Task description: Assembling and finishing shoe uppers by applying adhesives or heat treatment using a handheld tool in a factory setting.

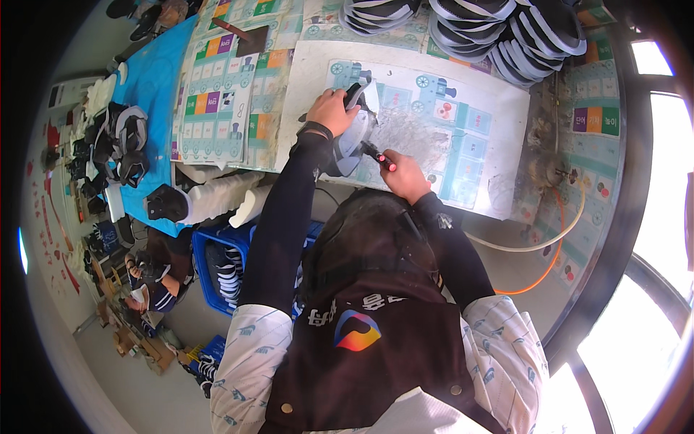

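Note:
My left hand (331, 112) is closed on a grey and black shoe upper (354, 137) that lies at the left part of a pale, smudged work sheet (499, 195). Its fingers wrap over the black part of the upper. In my right hand (408, 178) is a small black hand tool with a red end (381, 157). Its dark tip points up and left, close to the upper's right edge; whether it touches cannot be seen. My fingers hide part of the tool, so its kind is unclear.
Stacked grey and black shoe uppers (473, 27) stand at the table's far right. A blue-covered table (148, 72) with shoe parts is on the left, a blue basket (210, 271) below it. Orange (538, 278) and pale hoses hang at right. Another person (155, 286) sits at far left.

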`<state>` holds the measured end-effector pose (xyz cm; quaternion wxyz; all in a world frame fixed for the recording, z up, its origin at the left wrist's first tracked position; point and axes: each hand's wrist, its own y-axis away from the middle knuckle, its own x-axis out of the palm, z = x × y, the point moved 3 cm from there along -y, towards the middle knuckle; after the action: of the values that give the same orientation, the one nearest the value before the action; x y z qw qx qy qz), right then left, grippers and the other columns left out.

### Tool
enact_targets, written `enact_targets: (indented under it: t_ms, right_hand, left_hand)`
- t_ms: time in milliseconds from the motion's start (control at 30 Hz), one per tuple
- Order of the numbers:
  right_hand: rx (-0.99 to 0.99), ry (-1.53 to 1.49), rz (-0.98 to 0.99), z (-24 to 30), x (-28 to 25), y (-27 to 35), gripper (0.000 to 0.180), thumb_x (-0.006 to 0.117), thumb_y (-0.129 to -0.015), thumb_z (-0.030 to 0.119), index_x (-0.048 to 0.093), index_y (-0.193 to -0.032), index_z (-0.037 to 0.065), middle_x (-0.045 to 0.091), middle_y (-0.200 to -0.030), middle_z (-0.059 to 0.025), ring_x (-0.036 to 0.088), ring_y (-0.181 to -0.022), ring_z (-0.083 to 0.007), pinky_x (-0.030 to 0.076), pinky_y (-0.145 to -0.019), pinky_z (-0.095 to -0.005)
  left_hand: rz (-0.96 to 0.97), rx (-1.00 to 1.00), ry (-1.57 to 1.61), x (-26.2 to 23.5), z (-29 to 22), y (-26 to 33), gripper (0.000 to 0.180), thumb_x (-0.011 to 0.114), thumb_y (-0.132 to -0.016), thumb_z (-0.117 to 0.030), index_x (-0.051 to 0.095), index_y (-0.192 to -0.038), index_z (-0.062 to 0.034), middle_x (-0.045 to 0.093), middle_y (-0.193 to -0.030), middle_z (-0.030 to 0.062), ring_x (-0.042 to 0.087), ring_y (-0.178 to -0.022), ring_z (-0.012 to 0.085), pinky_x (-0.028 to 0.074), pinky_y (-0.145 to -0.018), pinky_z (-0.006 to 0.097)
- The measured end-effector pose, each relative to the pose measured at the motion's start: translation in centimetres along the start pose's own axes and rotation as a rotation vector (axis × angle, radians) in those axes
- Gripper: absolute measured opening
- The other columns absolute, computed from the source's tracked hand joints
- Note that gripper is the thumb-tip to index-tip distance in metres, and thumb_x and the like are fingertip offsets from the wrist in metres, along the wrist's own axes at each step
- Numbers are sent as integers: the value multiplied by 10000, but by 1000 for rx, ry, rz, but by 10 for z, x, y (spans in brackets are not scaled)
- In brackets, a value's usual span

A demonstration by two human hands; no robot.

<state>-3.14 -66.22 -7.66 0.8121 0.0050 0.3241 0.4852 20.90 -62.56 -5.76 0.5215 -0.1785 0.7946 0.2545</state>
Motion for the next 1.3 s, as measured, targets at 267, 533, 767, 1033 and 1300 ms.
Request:
enact_targets:
  t_ms: [267,533,767,1033,1300]
  right_hand:
    - [31,2,27,0,-3,0,225,593,-863,157,701,-1024,43,700,-900,-284,664,-889,-515,529,-843,-591]
    - [-89,-3,146,-3,2,4,223,590,-871,151,700,-1029,39,698,-893,-286,668,-892,-509,536,-821,-578]
    - [-7,-71,92,-5,-6,9,230,594,-870,153,700,-1036,34,692,-904,-304,659,-912,-518,530,-837,-574]
    - [79,-16,30,-17,-5,6,244,595,-865,156,707,-1030,16,704,-944,-293,657,-934,-524,531,-857,-569]
    - [88,-25,105,-11,-7,8,227,586,-871,157,703,-1003,13,705,-938,-291,662,-932,-519,528,-856,-574]
  left_hand:
    - [-17,-21,18,-5,-6,-1,530,713,-940,-515,664,-1219,-66,642,-1219,182,629,-1182,400,521,-1008,479]
    - [-37,-4,24,-5,-19,-11,524,713,-936,-527,669,-1214,-84,642,-1219,173,638,-1167,398,526,-1000,471]
    - [-28,-20,-2,-2,-18,-17,526,706,-932,-528,669,-1212,-83,642,-1216,167,640,-1171,386,530,-996,472]
    - [45,-71,-65,0,-28,-29,575,698,-929,-540,652,-1276,-84,616,-1308,154,619,-1240,365,544,-1011,485]
    - [17,-58,-96,4,-29,-36,494,683,-953,-476,673,-1245,-78,617,-1319,159,621,-1232,365,555,-994,480]
